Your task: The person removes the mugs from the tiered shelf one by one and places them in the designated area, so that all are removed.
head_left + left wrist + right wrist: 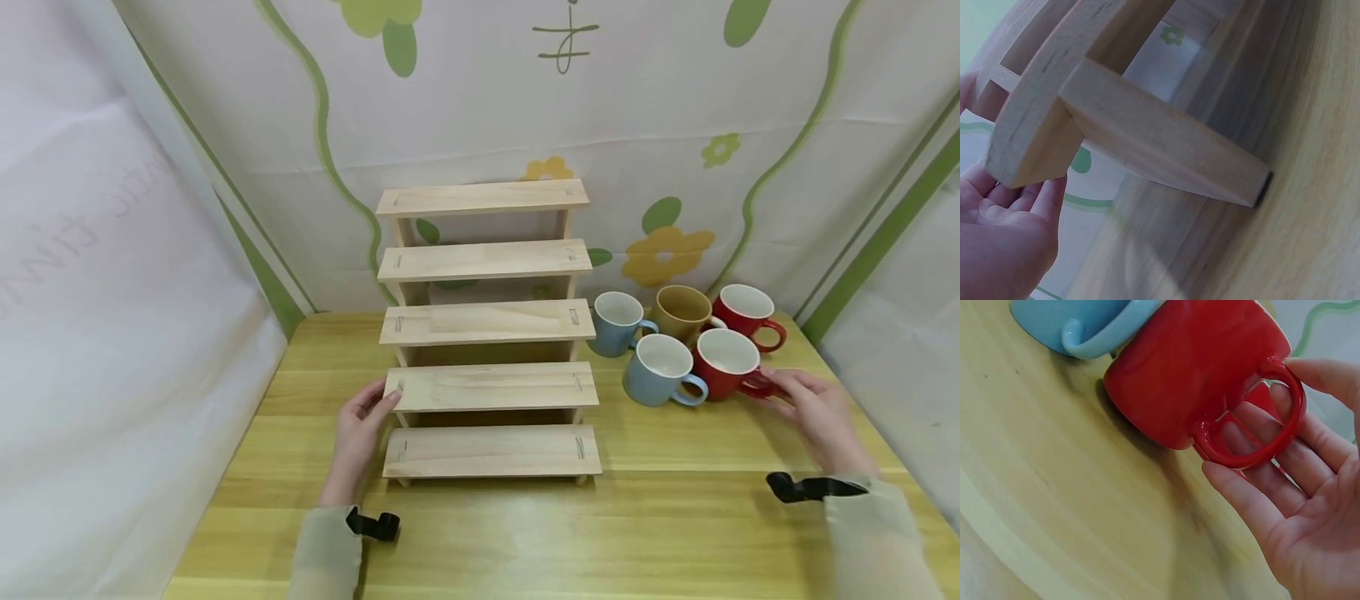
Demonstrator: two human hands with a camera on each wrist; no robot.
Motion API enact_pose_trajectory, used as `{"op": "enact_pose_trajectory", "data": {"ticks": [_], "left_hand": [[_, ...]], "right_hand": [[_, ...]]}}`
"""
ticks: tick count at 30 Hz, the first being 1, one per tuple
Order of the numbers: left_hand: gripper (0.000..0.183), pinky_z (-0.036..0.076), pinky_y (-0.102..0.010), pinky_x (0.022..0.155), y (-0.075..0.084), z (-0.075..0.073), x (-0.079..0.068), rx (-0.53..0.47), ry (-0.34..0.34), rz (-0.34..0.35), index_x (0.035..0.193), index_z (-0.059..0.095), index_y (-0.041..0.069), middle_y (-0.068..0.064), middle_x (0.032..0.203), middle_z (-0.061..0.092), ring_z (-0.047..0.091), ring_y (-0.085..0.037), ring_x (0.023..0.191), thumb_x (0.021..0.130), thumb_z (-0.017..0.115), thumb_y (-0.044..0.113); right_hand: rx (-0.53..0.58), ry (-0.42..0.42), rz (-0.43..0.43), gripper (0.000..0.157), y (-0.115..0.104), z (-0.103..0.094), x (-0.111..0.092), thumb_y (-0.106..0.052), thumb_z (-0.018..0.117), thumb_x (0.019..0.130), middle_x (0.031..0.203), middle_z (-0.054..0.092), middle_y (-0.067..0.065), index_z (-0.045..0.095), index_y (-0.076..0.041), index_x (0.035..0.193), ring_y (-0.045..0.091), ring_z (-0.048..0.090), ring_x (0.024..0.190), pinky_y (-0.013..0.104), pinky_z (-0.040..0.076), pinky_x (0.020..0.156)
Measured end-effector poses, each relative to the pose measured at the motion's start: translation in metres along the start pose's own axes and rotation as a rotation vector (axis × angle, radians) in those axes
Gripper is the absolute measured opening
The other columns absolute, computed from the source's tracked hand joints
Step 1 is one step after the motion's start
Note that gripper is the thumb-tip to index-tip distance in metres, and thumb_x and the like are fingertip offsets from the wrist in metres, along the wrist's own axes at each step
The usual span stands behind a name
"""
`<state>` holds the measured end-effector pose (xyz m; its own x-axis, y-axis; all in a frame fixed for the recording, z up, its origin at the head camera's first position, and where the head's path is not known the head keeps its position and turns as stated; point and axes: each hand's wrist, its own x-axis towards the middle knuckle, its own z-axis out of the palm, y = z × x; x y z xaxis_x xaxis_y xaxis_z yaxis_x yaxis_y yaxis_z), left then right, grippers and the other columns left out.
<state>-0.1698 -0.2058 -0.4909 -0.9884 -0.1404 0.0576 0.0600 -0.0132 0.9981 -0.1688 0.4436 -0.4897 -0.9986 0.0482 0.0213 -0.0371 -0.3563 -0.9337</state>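
A stepped wooden shelf [491,387] with several plank tiers stands on the table. My left hand [357,429] grips the left end of its second-lowest tier, thumb on the top face and fingers under the plank. In the left wrist view, those fingers touch the underside beside a slanted wooden support [1166,137]. To the right, my right hand [821,417] holds the front red mug [717,383] by its handle. The right wrist view shows thumb and fingers around the red handle [1285,434], some fingers behind the loop. This mug has a white inside.
Near the front red mug are a light blue mug [645,383], another blue mug [609,335], a brown mug [667,325] and a second red mug [727,321]. Patterned white fabric [465,108] closes off the back and sides of the wooden table [495,533].
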Motion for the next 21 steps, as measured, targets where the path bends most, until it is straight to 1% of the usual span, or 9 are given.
{"op": "enact_pose_trajectory", "data": {"ticks": [4,8,11,14,17,21], "left_hand": [[0.040,0.050,-0.024,0.095,0.000,0.001,-0.001,0.001,-0.007,-0.010,0.132,0.061,-0.005,-0.009,0.122,0.066,0.061,-0.019,0.109,0.098,0.071,0.014],[0.040,0.050,-0.025,0.096,-0.001,0.000,-0.001,-0.009,-0.010,-0.009,0.132,0.061,-0.005,-0.009,0.122,0.066,0.060,-0.020,0.109,0.098,0.071,0.013],[0.040,0.050,-0.025,0.096,-0.001,0.000,-0.001,-0.014,-0.013,-0.004,0.132,0.062,-0.005,-0.008,0.122,0.066,0.060,-0.020,0.109,0.098,0.072,0.013],[0.040,0.050,-0.025,0.096,-0.001,0.000,-0.001,-0.016,-0.018,-0.002,0.132,0.061,-0.005,-0.008,0.121,0.066,0.060,-0.020,0.109,0.098,0.071,0.013],[0.040,0.050,-0.025,0.096,-0.001,0.000,-0.001,-0.017,-0.011,-0.003,0.131,0.062,-0.005,-0.007,0.120,0.066,0.060,-0.020,0.109,0.098,0.071,0.013],[0.039,0.050,-0.025,0.095,0.000,0.001,0.000,-0.005,-0.001,-0.009,0.132,0.062,-0.004,-0.008,0.121,0.066,0.060,-0.020,0.109,0.098,0.071,0.014]], "right_hand": [[0.008,0.018,0.007,0.024,0.006,0.001,0.001,0.001,0.053,0.105,0.103,0.075,0.006,0.077,0.003,0.107,0.013,0.071,0.095,0.031,0.059,0.080],[0.037,0.030,0.025,0.022,0.012,0.003,0.001,0.000,0.054,0.105,0.103,0.075,0.008,0.076,0.003,0.106,0.017,0.073,0.095,0.035,0.058,0.081],[0.035,0.057,0.039,0.021,0.014,0.003,0.000,-0.003,0.056,0.104,0.103,0.075,0.007,0.076,0.002,0.105,0.019,0.073,0.094,0.036,0.059,0.080],[0.029,0.089,0.035,0.019,0.015,0.003,0.000,-0.005,0.059,0.104,0.103,0.075,0.006,0.077,0.001,0.106,0.020,0.073,0.093,0.036,0.059,0.079],[0.058,0.104,0.024,0.018,0.018,0.002,0.002,-0.003,0.059,0.103,0.104,0.075,0.007,0.075,0.003,0.107,0.020,0.073,0.094,0.037,0.058,0.080],[0.069,0.136,0.020,0.016,0.020,0.002,0.003,-0.003,0.061,0.102,0.105,0.075,0.006,0.075,0.002,0.108,0.020,0.073,0.094,0.037,0.058,0.080]]}}
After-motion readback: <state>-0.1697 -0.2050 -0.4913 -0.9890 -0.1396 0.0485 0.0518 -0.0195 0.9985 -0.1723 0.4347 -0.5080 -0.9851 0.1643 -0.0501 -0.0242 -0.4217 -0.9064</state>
